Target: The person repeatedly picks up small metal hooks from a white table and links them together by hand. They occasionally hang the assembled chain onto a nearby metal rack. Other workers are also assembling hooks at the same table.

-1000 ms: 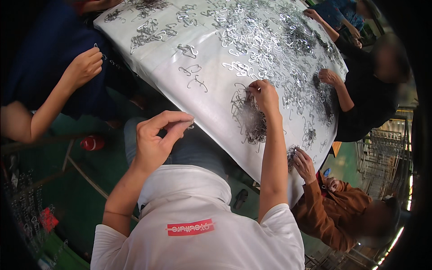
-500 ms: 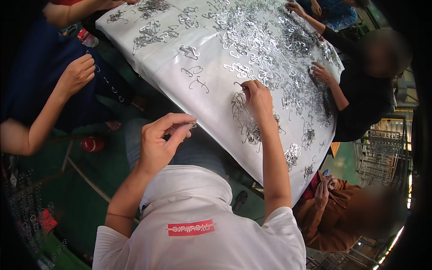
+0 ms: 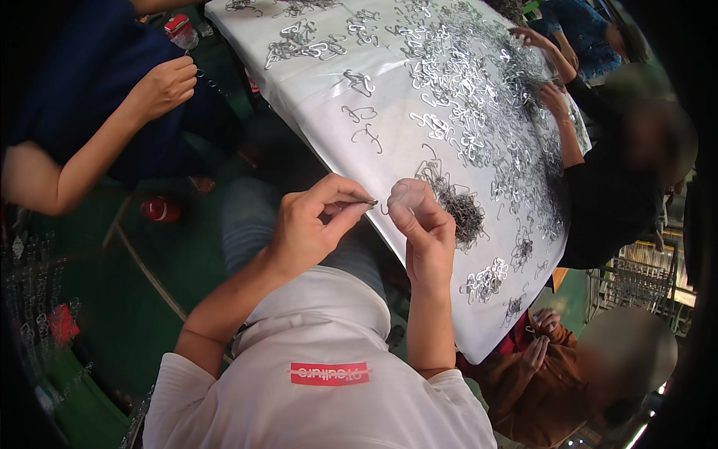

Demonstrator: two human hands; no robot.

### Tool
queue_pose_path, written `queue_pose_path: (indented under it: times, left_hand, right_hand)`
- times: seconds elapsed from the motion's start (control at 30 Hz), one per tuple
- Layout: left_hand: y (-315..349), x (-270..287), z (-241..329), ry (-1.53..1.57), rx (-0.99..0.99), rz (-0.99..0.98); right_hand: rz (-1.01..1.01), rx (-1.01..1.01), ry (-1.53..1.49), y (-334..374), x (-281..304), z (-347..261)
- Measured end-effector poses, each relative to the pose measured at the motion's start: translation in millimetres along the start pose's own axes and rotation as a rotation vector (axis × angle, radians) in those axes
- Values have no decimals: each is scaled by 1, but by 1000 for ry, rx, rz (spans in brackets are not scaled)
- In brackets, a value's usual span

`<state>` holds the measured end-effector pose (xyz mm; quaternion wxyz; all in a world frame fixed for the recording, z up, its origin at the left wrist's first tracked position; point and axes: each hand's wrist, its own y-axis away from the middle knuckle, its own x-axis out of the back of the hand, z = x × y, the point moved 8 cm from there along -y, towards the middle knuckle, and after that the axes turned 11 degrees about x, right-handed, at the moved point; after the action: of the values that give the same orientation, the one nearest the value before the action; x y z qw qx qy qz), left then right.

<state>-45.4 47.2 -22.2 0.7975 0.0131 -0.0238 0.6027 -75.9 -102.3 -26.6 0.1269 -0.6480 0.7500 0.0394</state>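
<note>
In front of my shirt, over the table's near edge, my two hands are close together with a small gap between the fingertips. My left hand [image 3: 310, 224] is closed in a pinch on a small metal piece [image 3: 372, 202], mostly hidden by thumb and finger. A thin, curved wire hook [image 3: 384, 208] sticks out from the pinched fingers of my right hand [image 3: 425, 228]. Just beyond that hand, a tangled pile of dark wire hooks [image 3: 465, 217] lies on the white-covered table [image 3: 396, 161]. One loose hook [image 3: 429, 150] rests at the pile's far side.
Many silver hooks [image 3: 464, 97] spread over the table's far part. Smaller clusters [image 3: 486, 280] lie at the right. A person in dark blue [image 3: 82, 82] stands at the left, holding a chain of links. Other people work along the far and right edges. A red container [image 3: 159, 209] stands below left.
My right hand has come back from the dark pile toward my left hand, bringing a hook. The left hand has moved slightly right, still pinching. The whole view has shifted a little.
</note>
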Motion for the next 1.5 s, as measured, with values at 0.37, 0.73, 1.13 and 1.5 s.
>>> queue_pose_path:
  times: [0.37, 0.73, 1.13, 1.5]
  left_hand:
    - [-9, 7, 2, -58, -136, 68]
    - [-190, -106, -78, -656, -245, -90]
    - [-187, -94, -104, -824, -198, -41]
    - [-103, -6, -46, -355, 146, -42]
  right_hand:
    - [69, 360, 359, 4, -4, -17]
    - [-20, 346, 340, 11, -7, -15]
    - [-5, 300, 393, 16, -5, 9]
    - [47, 345, 444, 18, -2, 10]
